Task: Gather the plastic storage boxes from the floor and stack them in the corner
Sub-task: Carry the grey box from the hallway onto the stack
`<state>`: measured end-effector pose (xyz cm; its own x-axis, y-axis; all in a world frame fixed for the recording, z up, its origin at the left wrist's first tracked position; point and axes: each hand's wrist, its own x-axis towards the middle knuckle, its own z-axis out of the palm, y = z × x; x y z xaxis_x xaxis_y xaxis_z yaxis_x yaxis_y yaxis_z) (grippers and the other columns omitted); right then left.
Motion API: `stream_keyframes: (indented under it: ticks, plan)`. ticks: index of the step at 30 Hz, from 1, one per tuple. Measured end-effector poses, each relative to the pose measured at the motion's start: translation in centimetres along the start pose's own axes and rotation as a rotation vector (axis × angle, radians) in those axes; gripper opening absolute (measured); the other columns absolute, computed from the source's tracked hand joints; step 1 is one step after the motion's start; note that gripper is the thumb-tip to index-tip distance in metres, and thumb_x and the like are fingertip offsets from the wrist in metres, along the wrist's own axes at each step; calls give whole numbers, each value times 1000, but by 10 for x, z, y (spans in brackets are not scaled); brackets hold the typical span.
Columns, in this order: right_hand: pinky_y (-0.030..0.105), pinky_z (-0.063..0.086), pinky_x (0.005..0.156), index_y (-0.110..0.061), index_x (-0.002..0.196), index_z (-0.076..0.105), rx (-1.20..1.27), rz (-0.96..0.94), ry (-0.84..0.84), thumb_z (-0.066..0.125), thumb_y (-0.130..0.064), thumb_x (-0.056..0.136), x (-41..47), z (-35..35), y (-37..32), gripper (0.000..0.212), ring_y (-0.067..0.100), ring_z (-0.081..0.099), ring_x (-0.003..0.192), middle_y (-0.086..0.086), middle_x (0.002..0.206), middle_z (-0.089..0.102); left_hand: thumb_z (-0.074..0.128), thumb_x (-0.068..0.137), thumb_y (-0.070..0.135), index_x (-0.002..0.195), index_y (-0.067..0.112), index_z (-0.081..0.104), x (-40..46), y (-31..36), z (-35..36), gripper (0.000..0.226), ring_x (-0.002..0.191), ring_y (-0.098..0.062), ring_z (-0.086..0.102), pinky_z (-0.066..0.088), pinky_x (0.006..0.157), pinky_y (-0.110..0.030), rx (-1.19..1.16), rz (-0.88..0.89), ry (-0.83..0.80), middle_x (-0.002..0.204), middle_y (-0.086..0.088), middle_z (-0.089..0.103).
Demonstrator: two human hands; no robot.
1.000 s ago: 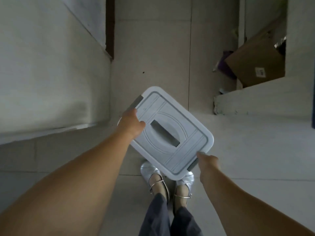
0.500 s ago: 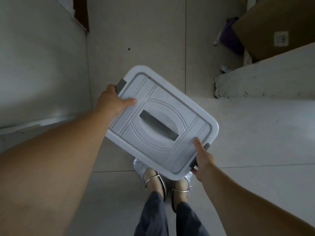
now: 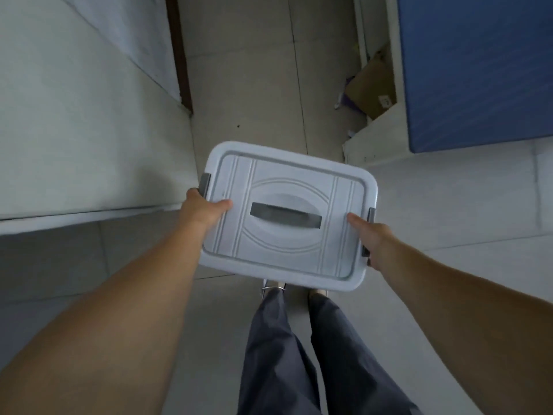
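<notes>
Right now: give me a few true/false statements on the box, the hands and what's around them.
1. Both hands grip the storage box: left hand, right hand. True.
2. The lid is off. False: the lid is on.
3. The right hand lifts it by the grey top handle. False: it grips the right edge, thumb on the lid.
4. A cardboard box lies on the floor ahead. True.

box (image 3: 287, 217) | pale grey-white plastic, rounded corners, lid on | dark grey handle (image 3: 285, 215) flat in lid's oval recess | grey side latches | held level above floor, gripped at both short ends
</notes>
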<state>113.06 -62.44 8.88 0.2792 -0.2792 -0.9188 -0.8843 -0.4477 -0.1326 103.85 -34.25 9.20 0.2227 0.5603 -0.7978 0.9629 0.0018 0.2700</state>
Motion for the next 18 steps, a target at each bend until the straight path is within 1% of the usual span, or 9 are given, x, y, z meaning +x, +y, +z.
stream_keyframes:
  ticks: [3,5,7,9,11,12,15,17,18]
  plan:
    - [44,47,96,-4,127,53,-7,-43,-7,65,-44,81,-30,-13,-1,62,35,59,110,15,122,62,72,77,32,129,4,44,-27,3,-10,66,113,-36,58,47,94,-42,-15,1,33,130,-17,57]
    - [44,47,97,-3,127,54,8,-74,23,64,-46,81,-60,-36,10,63,35,60,110,16,124,62,71,78,33,130,4,42,-63,5,-14,66,114,-37,57,45,91,-41,15,18,-7,130,-17,56]
    - [43,48,97,-2,126,54,12,-78,49,63,-50,80,-84,-55,23,67,34,61,107,17,124,62,72,77,33,131,2,43,-90,10,-22,68,114,-37,57,46,94,-42,36,36,-38,130,-18,56]
    - [44,48,98,-1,124,57,81,-77,51,61,-58,78,-110,-79,41,73,34,62,105,17,121,63,71,78,35,134,0,44,-123,20,-31,71,117,-38,56,46,99,-43,104,107,-80,134,-20,54]
    - [46,49,97,-4,119,60,181,-53,41,58,-65,76,-133,-99,58,74,34,64,102,15,114,65,69,80,39,139,0,40,-151,34,-43,76,121,-37,55,45,102,-43,144,161,-102,138,-20,52]
    - [45,50,94,-6,115,60,273,-46,34,57,-67,75,-151,-119,67,73,33,64,97,14,108,66,69,81,40,140,1,39,-175,52,-46,77,121,-38,55,45,103,-45,160,217,-114,138,-19,52]
    - [37,47,77,-10,101,62,382,-51,18,54,-70,75,-168,-142,78,66,23,60,75,6,85,63,66,83,40,142,1,36,-207,84,-51,77,124,-39,52,42,105,-47,214,288,-136,142,-21,47]
    - [34,48,71,-12,90,63,460,-81,2,54,-72,73,-182,-172,84,63,22,61,75,5,84,65,63,86,40,145,-1,30,-238,116,-40,80,128,-39,48,41,104,-43,265,362,-119,147,-21,41]
    - [34,49,71,-13,87,62,475,-96,10,54,-72,72,-183,-188,87,62,22,63,78,5,86,66,63,86,39,145,-2,29,-256,132,-34,78,128,-39,48,41,101,-41,289,403,-107,147,-22,41]
